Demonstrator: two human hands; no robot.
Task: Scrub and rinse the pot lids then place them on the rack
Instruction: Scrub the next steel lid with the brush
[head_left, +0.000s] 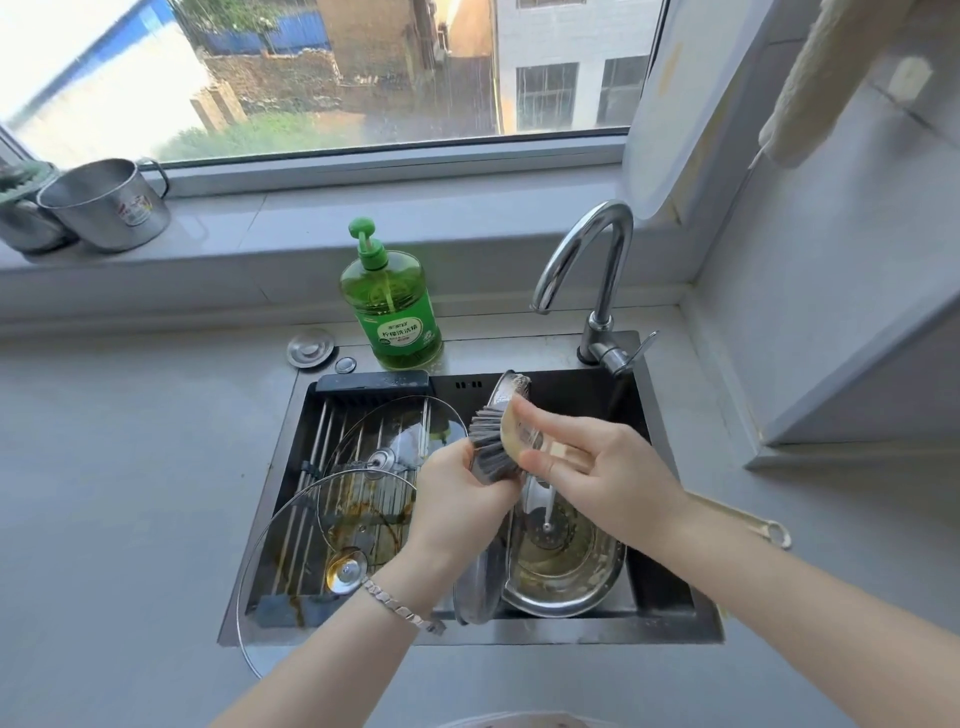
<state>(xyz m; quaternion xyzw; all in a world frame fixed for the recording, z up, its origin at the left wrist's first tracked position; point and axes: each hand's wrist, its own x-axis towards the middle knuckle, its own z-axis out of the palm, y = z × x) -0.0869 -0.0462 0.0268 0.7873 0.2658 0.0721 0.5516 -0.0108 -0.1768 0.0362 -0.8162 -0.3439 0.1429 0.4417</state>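
Note:
Two grease-streaked glass lids lie on the roll-up rack (317, 431) over the sink's left half: a large lid (291, 545) in front and a smaller lid (410, 421) behind it. A steel lid (480, 587) stands on edge in the sink's right half, and my left hand (460, 501) grips it near the middle. My right hand (602, 467) holds a scrub brush (493, 447) with grey bristles and presses the bristles against the steel lid beside my left fingers. Behind the steel lid sits a steel basin (566, 571) holding dirty water.
The faucet (587, 260) arches over the sink's right half; a thin stream falls into the basin. A green dish-soap bottle (389, 312) and a drain plug (310, 349) stand behind the sink. Metal cups (104, 205) sit on the sill. A white board (670, 104) leans at the right.

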